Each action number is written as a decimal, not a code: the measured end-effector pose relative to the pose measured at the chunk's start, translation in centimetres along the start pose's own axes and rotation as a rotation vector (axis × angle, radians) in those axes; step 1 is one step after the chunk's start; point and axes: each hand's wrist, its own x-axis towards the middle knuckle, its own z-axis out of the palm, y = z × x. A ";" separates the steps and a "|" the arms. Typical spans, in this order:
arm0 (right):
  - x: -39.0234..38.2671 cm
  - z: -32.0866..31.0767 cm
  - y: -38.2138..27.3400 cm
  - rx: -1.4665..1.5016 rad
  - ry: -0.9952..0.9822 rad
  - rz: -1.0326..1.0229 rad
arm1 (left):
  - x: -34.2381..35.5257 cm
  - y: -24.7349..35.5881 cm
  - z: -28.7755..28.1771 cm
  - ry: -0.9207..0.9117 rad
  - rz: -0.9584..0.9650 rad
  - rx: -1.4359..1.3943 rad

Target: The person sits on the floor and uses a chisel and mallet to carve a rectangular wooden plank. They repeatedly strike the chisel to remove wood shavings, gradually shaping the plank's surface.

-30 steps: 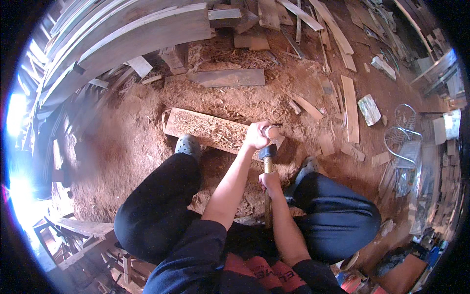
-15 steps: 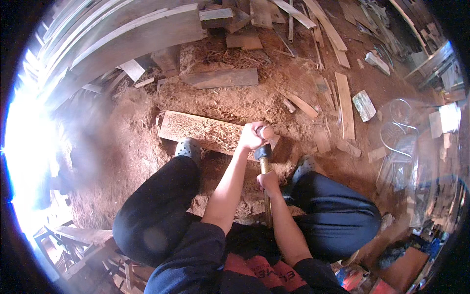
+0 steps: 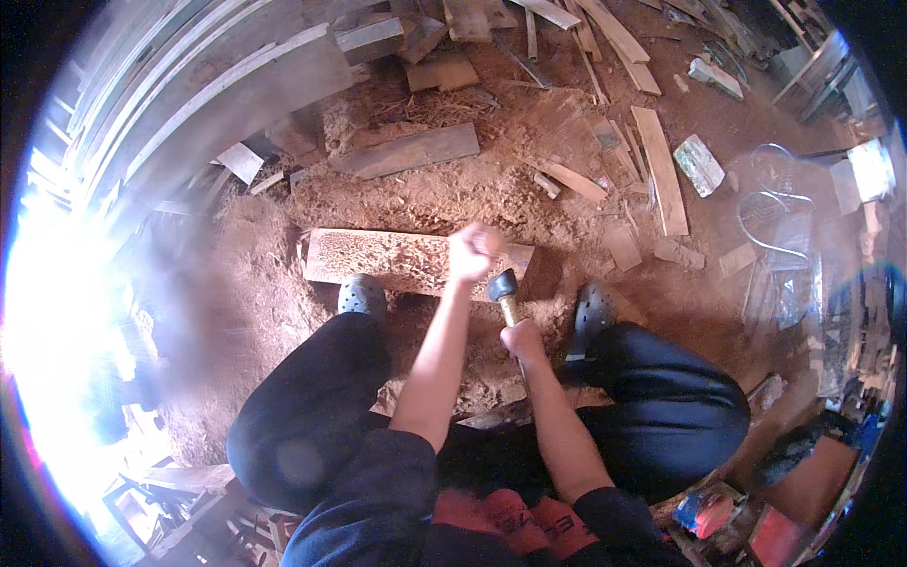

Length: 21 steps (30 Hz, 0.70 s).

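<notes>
A pale wooden board [image 3: 378,257] lies across the ground in front of me, its top covered in small carved gouge marks except toward the right end. My left hand [image 3: 470,255] is closed in a fist over the right part of the board. It grips a chisel [image 3: 489,240] by its handle; the rounded end is smeared by motion and the blade is hidden. My right hand [image 3: 523,341] wraps the handle of a mallet [image 3: 503,285], whose dark head stands just right of and nearer than the left fist, apart from the chisel.
My shoes, the left shoe [image 3: 362,295] and the right shoe [image 3: 592,312], flank the work. A dark plank [image 3: 416,151] lies beyond it. Long boards [image 3: 255,94] are stacked at far left, offcuts [image 3: 661,170] at right, and a wire-framed object [image 3: 775,217] stands farther right.
My left fist has moved left along the board with the chisel. The mallet has tilted, its handle now looking shorter. The whole view has turned slightly.
</notes>
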 end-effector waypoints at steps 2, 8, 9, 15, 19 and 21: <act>-0.8 -0.8 -1.1 0.140 -0.107 0.041 | -0.6 0.2 0.9 -0.069 0.033 0.168; -0.1 -1.5 -2.1 -0.009 -0.120 -0.044 | 2.0 -3.7 -6.1 0.177 0.124 0.184; 0.8 -2.7 1.2 0.018 -0.075 0.049 | 1.3 1.8 -2.7 0.357 -0.147 -0.477; -0.7 -1.7 -1.9 0.075 -0.126 0.116 | 0.1 3.9 -1.6 0.007 -0.026 -0.066; 0.9 -0.8 -0.3 -0.027 -0.140 0.126 | -0.4 7.7 3.0 -0.296 0.200 0.140; 1.6 -0.4 0.5 -0.043 -0.114 0.115 | -0.6 8.6 3.8 -0.318 0.229 0.154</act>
